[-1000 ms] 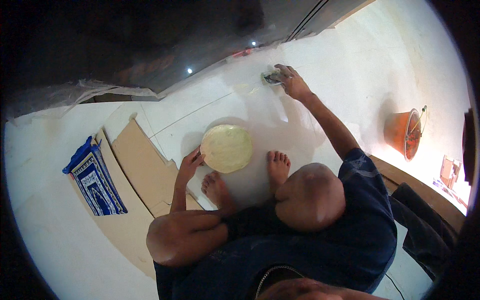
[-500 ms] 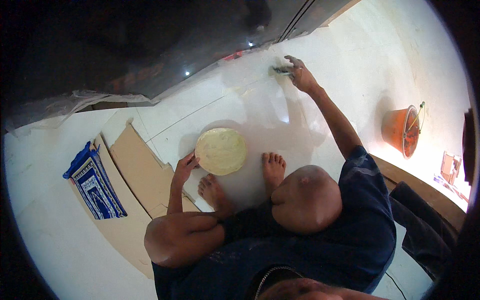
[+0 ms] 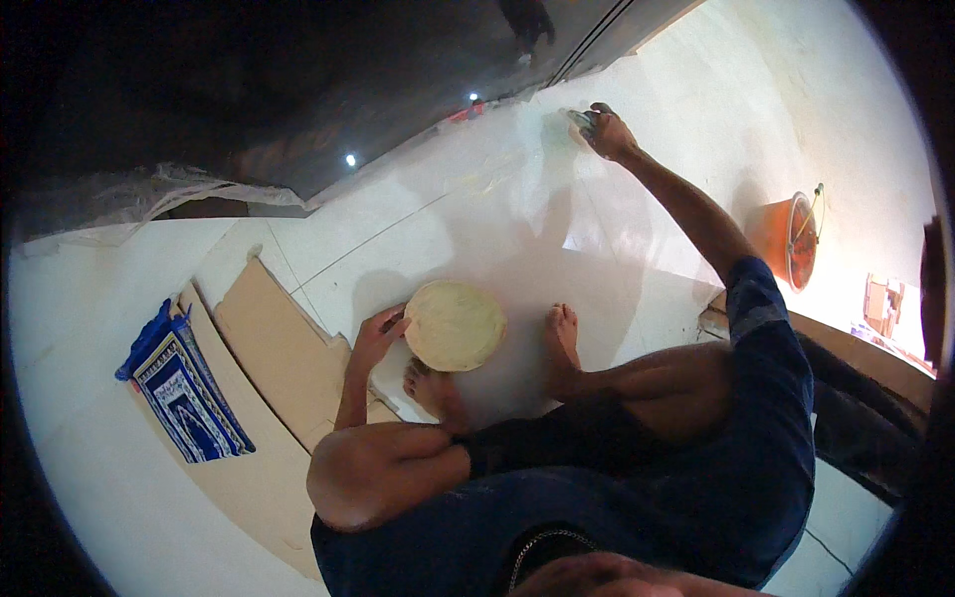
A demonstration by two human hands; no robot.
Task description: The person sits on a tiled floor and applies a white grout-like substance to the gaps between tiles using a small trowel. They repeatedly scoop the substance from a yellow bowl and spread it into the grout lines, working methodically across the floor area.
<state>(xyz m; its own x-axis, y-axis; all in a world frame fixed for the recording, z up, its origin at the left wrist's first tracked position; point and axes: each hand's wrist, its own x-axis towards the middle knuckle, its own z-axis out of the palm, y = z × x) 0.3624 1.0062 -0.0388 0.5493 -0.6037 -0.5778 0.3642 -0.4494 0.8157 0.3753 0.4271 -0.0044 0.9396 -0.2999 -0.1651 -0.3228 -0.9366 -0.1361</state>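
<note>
My left hand (image 3: 378, 338) grips the left rim of a round, pale yellow dish-like thing (image 3: 456, 325). It is held just in front of my left foot (image 3: 430, 383); whether it is hollow underneath I cannot tell. Far ahead, my right arm is stretched out to the white tiled floor (image 3: 388, 239). There my right hand (image 3: 609, 134) has its fingers closed round a small, flat, grey-green pad (image 3: 582, 121). The pad is down at the floor surface, and its exact kind is too small to make out.
A dark, glossy panel with plastic sheeting (image 3: 159, 194) along its foot runs across the far left. Cardboard sheets (image 3: 274, 338) lie left, with a blue patterned mat (image 3: 189, 393) on them. An orange bucket (image 3: 781, 239) stands right, beside a wooden ledge (image 3: 865, 363).
My right knee has swung out to the right. The right hand with the pad has moved slightly right, and the round yellow thing sits a little nearer and further right in view.
</note>
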